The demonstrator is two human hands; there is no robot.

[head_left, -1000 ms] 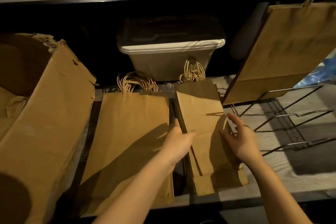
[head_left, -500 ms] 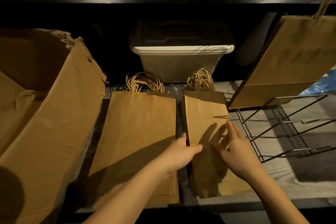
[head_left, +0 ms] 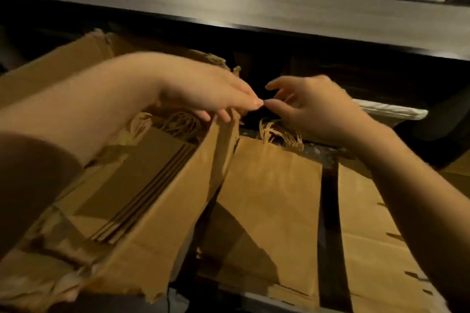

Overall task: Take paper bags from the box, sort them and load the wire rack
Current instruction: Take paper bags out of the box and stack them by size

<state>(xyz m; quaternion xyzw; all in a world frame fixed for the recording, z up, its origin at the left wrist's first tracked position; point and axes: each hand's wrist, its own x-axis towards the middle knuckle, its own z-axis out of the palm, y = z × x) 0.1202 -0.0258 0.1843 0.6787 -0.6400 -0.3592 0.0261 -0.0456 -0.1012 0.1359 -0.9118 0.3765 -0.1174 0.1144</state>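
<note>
flat paper bags (head_left: 142, 185) lie stacked in the cardboard box (head_left: 162, 244), my left hand (head_left: 203, 89) reaches across it, fingers straight and together at its torn wall, and my right hand (head_left: 312, 107) hovers loosely spread, holding nothing, over the bag pile (head_left: 274, 198) beside the box.

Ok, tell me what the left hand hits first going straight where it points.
Likely the right hand; the left hand points at its fingertips, almost touching, though depth is unclear.

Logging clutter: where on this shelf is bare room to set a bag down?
Only a dark strip between the wide bag stack and the narrow bag stack, and dark space behind the handles. The box hugs the wide bag stack; left hand and right hand crowd its far corner.
</note>
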